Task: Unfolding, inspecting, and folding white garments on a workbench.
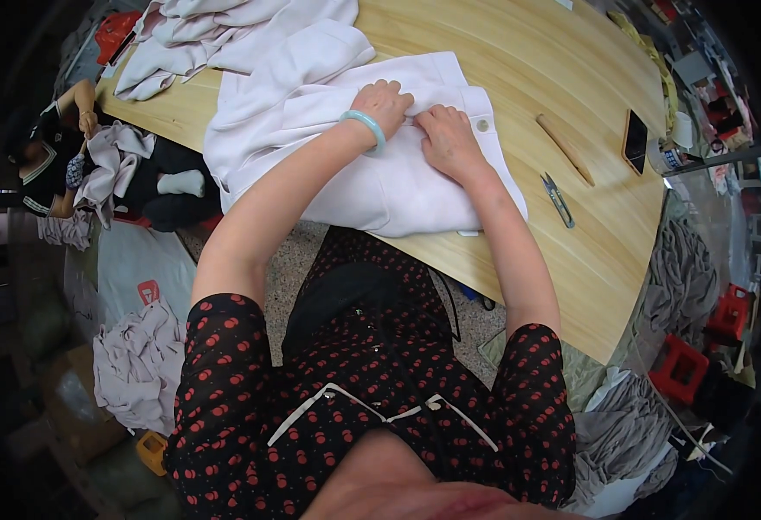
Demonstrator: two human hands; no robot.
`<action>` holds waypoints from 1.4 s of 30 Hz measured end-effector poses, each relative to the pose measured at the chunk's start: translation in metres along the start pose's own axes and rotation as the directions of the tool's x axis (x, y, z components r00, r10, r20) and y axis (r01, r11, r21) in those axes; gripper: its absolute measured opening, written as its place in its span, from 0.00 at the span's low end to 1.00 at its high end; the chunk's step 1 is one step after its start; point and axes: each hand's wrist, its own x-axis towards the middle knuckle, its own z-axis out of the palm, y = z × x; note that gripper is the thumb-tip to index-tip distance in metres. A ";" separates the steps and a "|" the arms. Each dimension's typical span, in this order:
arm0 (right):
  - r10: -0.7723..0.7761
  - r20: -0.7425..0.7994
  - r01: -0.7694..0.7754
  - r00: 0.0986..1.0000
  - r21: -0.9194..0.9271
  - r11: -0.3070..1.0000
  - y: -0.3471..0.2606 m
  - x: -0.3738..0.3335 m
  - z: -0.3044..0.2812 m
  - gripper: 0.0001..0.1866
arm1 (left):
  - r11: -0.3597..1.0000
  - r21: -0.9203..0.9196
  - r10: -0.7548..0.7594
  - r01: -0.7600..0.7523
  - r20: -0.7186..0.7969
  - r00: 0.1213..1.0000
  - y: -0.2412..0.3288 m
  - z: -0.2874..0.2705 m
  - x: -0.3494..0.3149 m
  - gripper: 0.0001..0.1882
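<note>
A pale pinkish-white garment [354, 195] lies spread in folds on the wooden table in front of me, hanging slightly over the near edge. A round button [482, 125] shows near its right edge. My left hand [384, 106], with a pale green bangle [367, 128] on the wrist, rests on the upper part of the cloth, its fingers curled into a fold. Close by on the right, my right hand [451, 143] also bends its fingers onto the same fabric. Both hands appear to pinch the cloth; their fingertips are partly hidden.
On the table [450, 30], right of the garment, lie a wooden stick [564, 149], thread snips [558, 201] and a phone [634, 141]. More pale garments [233, 35] are heaped at the far left. Another person [55, 156] sits at left. Grey cloth piles [627, 433] lie at right.
</note>
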 end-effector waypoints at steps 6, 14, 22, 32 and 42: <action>0.085 0.068 -0.086 0.994 0.010 0.996 0.006 -0.013 -0.001 0.07 | 0.993 0.044 0.110 -0.107 -0.072 0.991 0.009 -0.011 -0.004 0.08; -0.009 -0.240 0.020 0.971 0.045 0.999 0.000 -0.024 -0.010 0.06 | 0.924 -0.378 -0.057 0.057 0.011 0.998 -0.007 -0.017 0.010 0.09; -0.051 -0.176 0.059 0.983 0.044 0.997 -0.002 -0.024 -0.008 0.04 | 0.998 -0.049 0.043 -0.033 0.201 0.979 0.012 -0.010 0.016 0.11; -0.039 -0.112 0.034 0.993 -0.045 0.998 -0.006 -0.021 -0.012 0.02 | 0.959 -0.281 0.054 -0.043 0.032 0.998 0.009 -0.014 0.009 0.10; 0.027 -0.258 0.005 0.966 0.124 0.992 -0.028 -0.009 -0.036 0.05 | 0.767 -0.583 -0.109 0.269 0.295 0.949 -0.003 -0.026 0.016 0.18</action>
